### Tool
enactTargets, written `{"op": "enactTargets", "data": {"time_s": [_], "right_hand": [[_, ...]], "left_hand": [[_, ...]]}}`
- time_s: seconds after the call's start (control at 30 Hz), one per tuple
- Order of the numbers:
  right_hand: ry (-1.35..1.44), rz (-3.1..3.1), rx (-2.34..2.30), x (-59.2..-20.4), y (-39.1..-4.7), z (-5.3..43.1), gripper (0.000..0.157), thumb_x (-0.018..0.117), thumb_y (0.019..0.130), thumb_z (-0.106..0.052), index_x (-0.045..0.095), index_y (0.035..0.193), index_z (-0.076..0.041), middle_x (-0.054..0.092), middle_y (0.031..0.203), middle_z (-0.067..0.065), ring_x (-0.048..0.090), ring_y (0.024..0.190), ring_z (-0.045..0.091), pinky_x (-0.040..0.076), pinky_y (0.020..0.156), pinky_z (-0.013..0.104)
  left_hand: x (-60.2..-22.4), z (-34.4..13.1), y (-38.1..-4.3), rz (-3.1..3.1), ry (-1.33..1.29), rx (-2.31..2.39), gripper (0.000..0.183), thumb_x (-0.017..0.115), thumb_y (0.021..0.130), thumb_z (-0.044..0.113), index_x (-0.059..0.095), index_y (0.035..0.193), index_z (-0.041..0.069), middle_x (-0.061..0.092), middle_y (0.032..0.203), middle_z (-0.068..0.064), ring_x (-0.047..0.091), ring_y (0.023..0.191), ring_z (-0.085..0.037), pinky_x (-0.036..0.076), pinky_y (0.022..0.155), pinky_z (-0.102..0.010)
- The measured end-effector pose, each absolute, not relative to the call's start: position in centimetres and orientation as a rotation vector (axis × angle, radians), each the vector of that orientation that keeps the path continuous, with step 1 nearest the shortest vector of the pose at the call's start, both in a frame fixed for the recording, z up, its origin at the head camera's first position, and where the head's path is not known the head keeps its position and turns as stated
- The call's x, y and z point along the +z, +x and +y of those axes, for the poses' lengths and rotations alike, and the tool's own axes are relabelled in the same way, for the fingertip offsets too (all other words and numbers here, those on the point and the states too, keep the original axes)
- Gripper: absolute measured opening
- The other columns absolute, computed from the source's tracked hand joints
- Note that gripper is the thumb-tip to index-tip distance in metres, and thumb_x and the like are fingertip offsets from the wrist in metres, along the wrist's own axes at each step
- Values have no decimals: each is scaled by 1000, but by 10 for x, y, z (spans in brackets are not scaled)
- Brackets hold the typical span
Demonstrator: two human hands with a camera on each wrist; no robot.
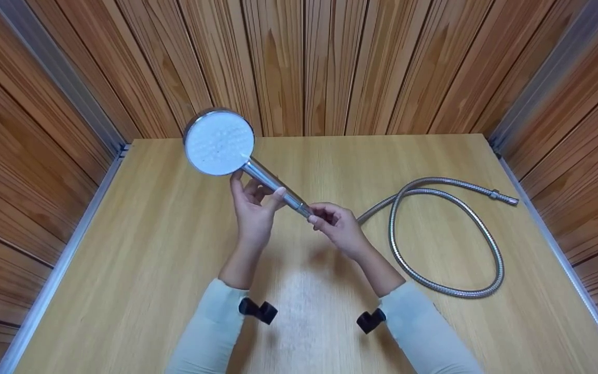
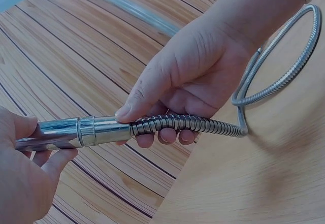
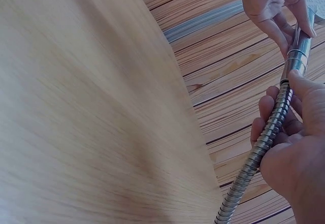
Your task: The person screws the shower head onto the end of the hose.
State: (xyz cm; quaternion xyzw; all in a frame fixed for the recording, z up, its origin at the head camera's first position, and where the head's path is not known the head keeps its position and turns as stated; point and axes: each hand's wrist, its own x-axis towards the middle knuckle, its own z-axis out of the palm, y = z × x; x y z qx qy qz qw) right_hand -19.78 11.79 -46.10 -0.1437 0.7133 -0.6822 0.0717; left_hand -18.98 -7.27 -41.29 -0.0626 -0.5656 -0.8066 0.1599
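A chrome hand shower (image 1: pixel 219 143) is held above the table, its round pale spray face toward the head camera and its handle sloping down to the right. My left hand (image 1: pixel 255 213) grips the handle between thumb and fingers. With thumb and fingertips, my right hand (image 1: pixel 340 228) pinches the hose end at the handle's bottom. In the left wrist view, the hose's smooth metal connector (image 2: pixel 104 130) sits in line against the handle; the threads are hidden. The ribbed metal shower hose (image 3: pixel 254 158) runs across my right fingers and down to the table.
The rest of the hose lies in a loop (image 1: pixel 465 294) on the right of the wooden table (image 1: pixel 148 259), its free end (image 1: pixel 506 200) near the right edge. Wood-panelled walls (image 1: pixel 330 67) stand behind and at both sides. Each sleeve carries a small black wrist camera (image 1: pixel 370 321).
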Motion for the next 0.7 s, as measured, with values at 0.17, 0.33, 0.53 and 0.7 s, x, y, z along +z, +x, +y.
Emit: {"op": "enactTargets", "data": {"time_s": [0.17, 0.33, 0.53, 0.7], "right_hand": [[-445, 2141, -2091, -462, -199, 118, 38, 75, 85, -7, 61, 119, 1, 63, 99, 9, 57, 87, 21, 50, 75, 26], [-436, 2213, -2059, -462, -198, 116, 28, 74, 87, -7, 64, 112, -1, 64, 100, 9, 58, 88, 22, 50, 73, 24], [-438, 2442, -1915, -450, -193, 110, 22, 73, 87, -8, 69, 109, -3, 68, 98, 6, 60, 87, 20, 51, 77, 33], [-446, 2481, -1910, -456, -196, 109, 20, 74, 87, -12, 71, 107, -10, 69, 96, -1, 59, 86, 19, 49, 74, 32]], "left_hand": [[-413, -73, -190, -1617, -204, -2292, 80, 71, 87, 0, 21, 147, 19, 53, 122, -24, 58, 102, -31, 58, 83, -45], [-414, -74, -189, -1614, -223, -2277, 79, 69, 87, -3, 21, 146, 16, 54, 121, -22, 58, 100, -30, 58, 83, -46], [-416, -77, -190, -1606, -225, -2272, 79, 69, 88, -3, 20, 147, 17, 53, 122, -25, 57, 101, -29, 58, 83, -46], [-417, -77, -190, -1569, -241, -2281, 79, 68, 87, -5, 20, 147, 15, 53, 119, -27, 59, 99, -28, 58, 82, -46]]}}
